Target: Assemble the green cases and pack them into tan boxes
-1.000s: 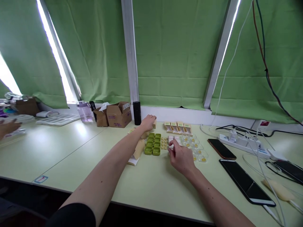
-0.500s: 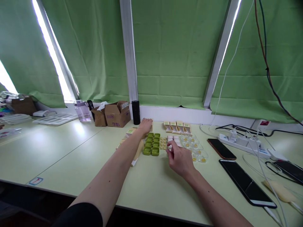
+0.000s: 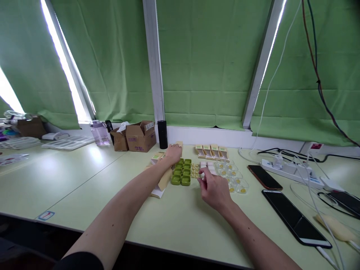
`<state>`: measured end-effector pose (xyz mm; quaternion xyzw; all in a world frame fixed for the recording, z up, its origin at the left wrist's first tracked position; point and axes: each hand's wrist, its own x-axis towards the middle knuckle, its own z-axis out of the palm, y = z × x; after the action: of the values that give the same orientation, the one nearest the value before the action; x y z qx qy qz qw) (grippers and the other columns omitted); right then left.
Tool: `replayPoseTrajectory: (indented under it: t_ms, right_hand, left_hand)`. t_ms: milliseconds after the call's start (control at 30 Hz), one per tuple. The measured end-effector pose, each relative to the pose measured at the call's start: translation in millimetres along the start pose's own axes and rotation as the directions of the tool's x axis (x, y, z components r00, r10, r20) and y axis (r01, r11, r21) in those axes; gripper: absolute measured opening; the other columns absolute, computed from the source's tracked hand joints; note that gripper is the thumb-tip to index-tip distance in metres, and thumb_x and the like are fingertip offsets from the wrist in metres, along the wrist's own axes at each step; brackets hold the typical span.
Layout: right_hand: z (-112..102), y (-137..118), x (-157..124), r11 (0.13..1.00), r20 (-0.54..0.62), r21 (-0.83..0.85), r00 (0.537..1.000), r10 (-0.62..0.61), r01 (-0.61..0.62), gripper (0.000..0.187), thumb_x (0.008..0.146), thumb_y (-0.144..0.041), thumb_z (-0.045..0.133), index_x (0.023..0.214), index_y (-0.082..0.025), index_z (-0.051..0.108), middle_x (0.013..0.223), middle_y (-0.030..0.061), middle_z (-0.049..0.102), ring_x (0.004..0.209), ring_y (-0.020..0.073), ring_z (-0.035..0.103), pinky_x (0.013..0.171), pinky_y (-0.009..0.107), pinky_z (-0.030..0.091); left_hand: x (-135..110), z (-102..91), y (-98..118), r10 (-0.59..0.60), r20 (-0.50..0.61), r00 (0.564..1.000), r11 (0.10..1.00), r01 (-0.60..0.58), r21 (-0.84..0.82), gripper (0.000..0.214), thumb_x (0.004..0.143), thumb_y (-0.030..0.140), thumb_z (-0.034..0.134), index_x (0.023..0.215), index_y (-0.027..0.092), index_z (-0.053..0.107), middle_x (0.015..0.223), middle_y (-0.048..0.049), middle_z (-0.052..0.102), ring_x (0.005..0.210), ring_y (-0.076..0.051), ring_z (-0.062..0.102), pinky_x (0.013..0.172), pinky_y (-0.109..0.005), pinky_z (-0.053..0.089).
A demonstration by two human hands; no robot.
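Note:
My left hand [image 3: 173, 152] reaches across the table to the small cream cartons [image 3: 155, 158] left of the green square cups [image 3: 186, 180]. Its fingers bend down by the rearmost carton of that group, their tips hidden. My right hand [image 3: 216, 188] hovers low in front of the white-pink blocks [image 3: 210, 167], thumb and index finger curled close together. Whatever they may pinch is too small to make out. Small yellowish squares [image 3: 194, 170] lie between the cups and that hand. Clear domed pieces with yellow centres [image 3: 232, 173] lie behind and right of it.
Several cream cartons [image 3: 212, 152] stand in a row at the back. Phones [image 3: 295, 217], a power strip [image 3: 292, 173] and loose cables occupy the right. Back left are cardboard boxes [image 3: 140, 138], a black cylinder [image 3: 162, 134] and a purple bottle [image 3: 99, 133].
My left hand has drawn slightly back towards me, uncovering more of the carton behind it. The near cartons under my left forearm show differently. My right hand has hardly moved.

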<state>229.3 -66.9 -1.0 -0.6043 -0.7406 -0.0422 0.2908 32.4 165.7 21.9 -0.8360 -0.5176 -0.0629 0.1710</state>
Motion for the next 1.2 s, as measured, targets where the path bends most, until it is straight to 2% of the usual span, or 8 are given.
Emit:
replayPoseTrajectory:
  t_ms: [267,567,700,833,933,1033,1100,1200]
  right_hand:
    - [-0.9,-0.3,-0.2,1.000,0.024,-0.015,1.000,0.007,-0.006,0.021,0.102,-0.026,0.057,0.123,-0.026,0.060,0.080,0.0002,0.079,0.072,0.0224,0.072,0.062,0.031,0.026]
    - [-2.2,-3.0,0.0,1.000,0.047,-0.010,0.999,0.007,-0.006,0.020,0.102,-0.025,0.057,0.122,-0.026,0.059,0.084,0.0003,0.081,0.071,0.0225,0.072,0.062,0.031,0.024]
    - [-1.3,-2.4,-0.4,1.000,0.055,-0.012,0.998,0.011,-0.010,0.020,0.102,-0.025,0.058,0.123,-0.026,0.059,0.084,0.0008,0.081,0.072,0.0228,0.072,0.062,0.031,0.024]
    - [-1.7,-3.3,-1.2,1.000,0.062,-0.007,0.998,0.007,-0.007,0.019,0.102,-0.024,0.059,0.121,-0.026,0.059,0.085,0.0007,0.081,0.073,0.0227,0.072,0.062,0.031,0.023]
    - [-2.9,-5.9,-1.6,1.000,0.068,-0.004,0.998,0.010,-0.010,0.018,0.102,-0.024,0.059,0.120,-0.027,0.060,0.085,0.0000,0.081,0.073,0.0225,0.072,0.062,0.031,0.022]
    - [-3.0,-8.5,-1.9,1.000,0.073,-0.012,0.997,0.013,-0.012,0.016,0.102,-0.025,0.060,0.118,-0.026,0.061,0.087,0.0000,0.082,0.073,0.0221,0.072,0.062,0.032,0.021]
    - [-1.9,-9.1,-2.3,1.000,0.079,-0.017,0.997,0.012,-0.011,0.014,0.102,-0.025,0.061,0.116,-0.026,0.062,0.088,0.0003,0.083,0.074,0.0214,0.072,0.063,0.032,0.021]
    - [0.7,-8.9,-3.2,0.999,0.098,-0.032,0.995,0.004,0.000,0.008,0.102,-0.024,0.061,0.110,-0.026,0.064,0.089,0.0005,0.082,0.075,0.0202,0.072,0.063,0.032,0.022]
  left_hand:
    - [-1.2,-2.3,2.7,-0.012,0.059,0.998,1.000,0.012,0.002,0.051,0.081,0.010,0.074,0.130,0.013,0.064,0.134,-0.0212,0.065,0.128,-0.035,0.064,0.106,-0.043,0.049]
    - [1.3,-5.6,7.0,-0.031,0.056,0.998,0.999,0.033,-0.029,0.048,0.082,0.013,0.073,0.129,0.011,0.064,0.135,-0.0233,0.064,0.129,-0.036,0.065,0.108,-0.044,0.050]
    - [-0.6,-11.3,8.4,-0.038,0.016,0.999,0.996,0.039,-0.075,0.048,0.079,0.015,0.076,0.126,0.010,0.067,0.131,-0.0239,0.068,0.124,-0.038,0.067,0.106,-0.046,0.052]
    - [-2.1,-31.7,3.1,-0.053,-0.114,0.992,0.987,0.035,-0.156,0.047,0.084,0.012,0.069,0.131,0.013,0.068,0.131,-0.0202,0.071,0.120,-0.034,0.071,0.102,-0.041,0.054]
    - [-4.8,-58.2,-2.8,-0.094,-0.256,0.962,0.970,0.031,-0.240,0.043,0.097,0.012,0.053,0.138,0.016,0.066,0.133,-0.0155,0.074,0.119,-0.029,0.072,0.101,-0.040,0.055]
    - [-15.9,-87.6,-3.0,-0.123,-0.380,0.917,0.950,-0.002,-0.312,0.040,0.107,0.017,0.040,0.135,0.019,0.068,0.133,-0.0109,0.076,0.120,-0.025,0.072,0.103,-0.038,0.055]
    - [-31.2,-103.9,2.1,-0.143,-0.444,0.884,0.934,-0.027,-0.355,0.037,0.109,0.021,0.039,0.126,0.019,0.071,0.127,-0.0091,0.078,0.112,-0.023,0.074,0.099,-0.036,0.056]
    - [-65.8,-117.8,16.0,-0.180,-0.600,0.779,0.850,-0.183,-0.493,0.026,0.105,0.023,0.049,0.109,0.019,0.075,0.110,-0.0077,0.081,0.097,-0.023,0.075,0.094,-0.037,0.056]
